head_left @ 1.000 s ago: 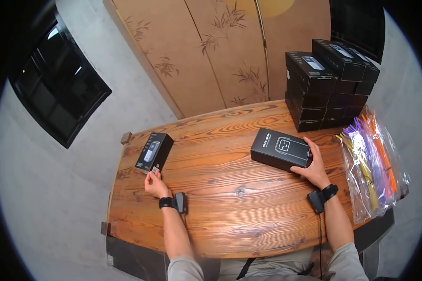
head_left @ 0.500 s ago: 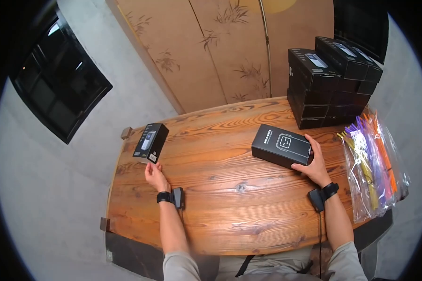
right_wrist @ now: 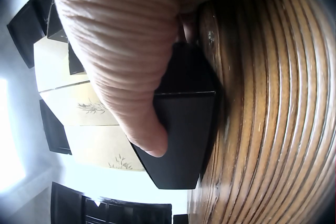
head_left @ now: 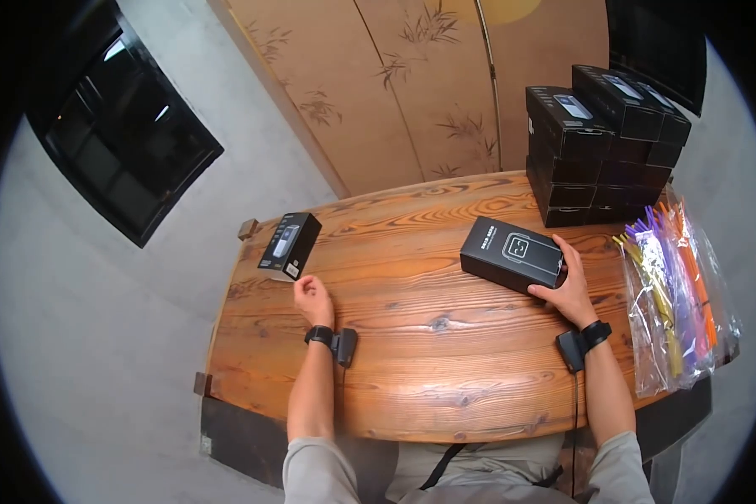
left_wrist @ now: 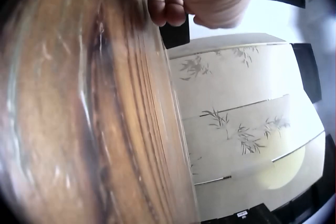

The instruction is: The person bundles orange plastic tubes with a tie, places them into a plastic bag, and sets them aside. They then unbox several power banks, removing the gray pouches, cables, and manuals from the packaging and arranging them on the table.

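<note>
My right hand (head_left: 569, 290) grips the near right end of a black box (head_left: 512, 250) with a white line drawing of a device on top, thumb on the near side. In the right wrist view the thumb presses on the black box's dark side (right_wrist: 184, 134), which lies on the wood. At the left, a second black box (head_left: 290, 244), with a device picture and a white label, rests on the table. Just in front of its near end my left hand (head_left: 313, 301) hovers with fingers loosely bent and nothing in them; those fingers (left_wrist: 175, 13) show in the left wrist view.
Several black boxes (head_left: 601, 168) are stacked at the table's back right. A clear plastic bag (head_left: 672, 311) of coloured sticks lies at the right edge. Behind the wooden table (head_left: 428, 370) stands a folding screen (head_left: 412, 101) with bamboo drawings.
The left box has slid slightly back and left on the table. My left hand has come away from its near end, toward the right. My right hand keeps its grip.
</note>
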Motion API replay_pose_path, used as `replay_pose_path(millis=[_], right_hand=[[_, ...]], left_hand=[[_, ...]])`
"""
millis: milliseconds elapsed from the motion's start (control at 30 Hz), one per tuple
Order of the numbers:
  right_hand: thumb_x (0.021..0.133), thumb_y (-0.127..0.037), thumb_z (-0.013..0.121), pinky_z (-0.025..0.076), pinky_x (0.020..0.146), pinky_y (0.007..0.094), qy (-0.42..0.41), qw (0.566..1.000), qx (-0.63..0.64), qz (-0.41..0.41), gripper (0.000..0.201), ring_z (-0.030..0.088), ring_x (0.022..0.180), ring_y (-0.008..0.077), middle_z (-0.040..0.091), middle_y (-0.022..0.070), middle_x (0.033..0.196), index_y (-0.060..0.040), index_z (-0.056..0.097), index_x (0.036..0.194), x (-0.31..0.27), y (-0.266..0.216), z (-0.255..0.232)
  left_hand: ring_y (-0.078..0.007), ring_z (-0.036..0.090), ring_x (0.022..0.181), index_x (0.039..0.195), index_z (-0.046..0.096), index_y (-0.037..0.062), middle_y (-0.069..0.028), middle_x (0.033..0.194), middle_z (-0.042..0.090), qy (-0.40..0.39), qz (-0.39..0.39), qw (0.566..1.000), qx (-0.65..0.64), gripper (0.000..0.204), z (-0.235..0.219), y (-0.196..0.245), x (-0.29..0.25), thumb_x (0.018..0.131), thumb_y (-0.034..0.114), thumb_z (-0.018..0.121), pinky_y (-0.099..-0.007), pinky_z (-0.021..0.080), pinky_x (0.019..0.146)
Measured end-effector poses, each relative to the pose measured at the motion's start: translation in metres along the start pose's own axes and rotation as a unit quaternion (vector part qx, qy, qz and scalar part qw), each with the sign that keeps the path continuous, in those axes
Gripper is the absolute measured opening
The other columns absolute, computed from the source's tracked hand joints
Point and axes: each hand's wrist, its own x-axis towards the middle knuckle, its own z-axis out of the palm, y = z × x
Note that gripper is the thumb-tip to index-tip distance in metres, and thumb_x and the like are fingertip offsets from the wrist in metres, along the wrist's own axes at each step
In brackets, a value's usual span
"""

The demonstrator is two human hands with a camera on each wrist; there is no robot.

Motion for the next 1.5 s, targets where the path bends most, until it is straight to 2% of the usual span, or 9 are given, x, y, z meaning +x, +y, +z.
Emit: replay_pose_path(millis=[100,233,367,667,767,867,967,1233,1500], right_hand=[[0.061,-0.028,0.09,0.042,0.106,0.0413,0.003,1.0,-0.009,0.0,0.1,0.043,0.129,0.0313,0.041,0.0156,0.139,-0.0117,0.039,0.146,-0.001,0.002,0.001],[0.061,-0.03,0.089,0.042,0.105,0.0413,0.0,1.0,-0.021,0.005,0.1,0.043,0.129,0.0316,0.041,0.0157,0.139,-0.0119,0.039,0.146,-0.001,0.002,0.0],[0.061,-0.029,0.089,0.041,0.106,0.0414,0.002,1.0,-0.019,0.003,0.1,0.043,0.129,0.0315,0.041,0.0157,0.139,-0.0122,0.039,0.146,-0.001,0.002,-0.001],[0.061,-0.028,0.089,0.042,0.106,0.0415,-0.003,1.0,-0.011,0.01,0.098,0.043,0.13,0.0311,0.04,0.0153,0.141,-0.0124,0.041,0.145,0.0,-0.002,-0.002],[0.061,-0.028,0.089,0.042,0.106,0.0418,-0.005,1.0,-0.005,0.016,0.097,0.042,0.132,0.0307,0.039,0.0146,0.143,-0.0127,0.043,0.144,0.0,-0.004,-0.003],[0.061,-0.029,0.089,0.042,0.106,0.0421,-0.009,1.0,-0.007,0.02,0.096,0.042,0.133,0.0304,0.039,0.014,0.144,-0.0131,0.043,0.144,0.0,-0.003,-0.003],[0.062,-0.029,0.089,0.042,0.106,0.0422,-0.014,1.0,-0.004,0.016,0.096,0.041,0.134,0.0306,0.039,0.014,0.145,-0.0135,0.043,0.145,0.001,-0.002,-0.003],[0.063,-0.032,0.088,0.035,0.112,0.0428,-0.028,1.0,0.001,0.006,0.094,0.037,0.138,0.0329,0.038,0.0161,0.148,-0.0133,0.044,0.144,0.001,0.001,-0.003],[0.061,-0.033,0.089,0.034,0.114,0.0398,-0.097,0.995,0.002,-0.025,0.101,0.042,0.136,0.0321,0.044,0.0163,0.146,-0.011,0.04,0.146,-0.002,-0.015,-0.004]], left_hand=[[-0.0038,0.051,0.062,0.092,0.064,0.0025,0.0023,0.074,0.06,-0.086,0.085,0.992,0.044,0.007,0.009,0.039,-0.007,0.089,0.008,0.066,-0.0199,0.043,0.056],[-0.0041,0.054,0.062,0.097,0.063,0.0018,0.0018,0.075,0.06,-0.117,0.054,0.99,-0.061,0.008,0.04,0.06,-0.006,0.092,0.008,0.064,-0.02,0.045,0.055],[-0.0048,0.055,0.062,0.094,0.062,0.0021,0.0013,0.076,0.061,-0.157,-0.059,0.974,-0.15,0.009,0.064,0.058,-0.019,0.094,0.011,0.062,-0.0203,0.045,0.055],[-0.0151,0.058,0.065,0.085,0.058,0.0062,-0.0029,0.074,0.056,-0.082,-0.318,0.884,-0.332,0.014,0.097,0.081,-0.04,0.094,0.017,0.06,-0.0305,0.054,0.064],[-0.0157,0.059,0.066,0.09,0.059,0.0068,-0.003,0.076,0.057,-0.09,-0.338,0.852,-0.389,0.013,0.106,0.082,-0.052,0.093,0.019,0.062,-0.0318,0.054,0.063],[-0.0166,0.059,0.074,0.092,0.058,0.0054,-0.0036,0.08,0.057,-0.094,-0.369,0.815,-0.437,0.012,0.107,0.089,-0.065,0.092,0.016,0.063,-0.0335,0.055,0.076],[-0.0172,0.059,0.076,0.091,0.059,0.0063,-0.004,0.08,0.059,-0.096,-0.381,0.803,-0.449,0.011,0.105,0.1,-0.08,0.093,0.017,0.062,-0.0341,0.054,0.073],[-0.0198,0.062,0.09,0.104,0.058,0.0012,-0.0073,0.094,0.061,-0.233,-0.319,0.805,-0.442,0.019,0.09,0.122,-0.126,0.097,0.018,0.059,-0.0348,0.053,0.087],[-0.0209,0.055,0.12,0.135,0.05,-0.0017,-0.0113,0.128,0.058,-0.433,-0.151,0.837,-0.297,0.043,0.076,0.146,-0.142,0.095,0.012,0.061,-0.033,0.043,0.104]])
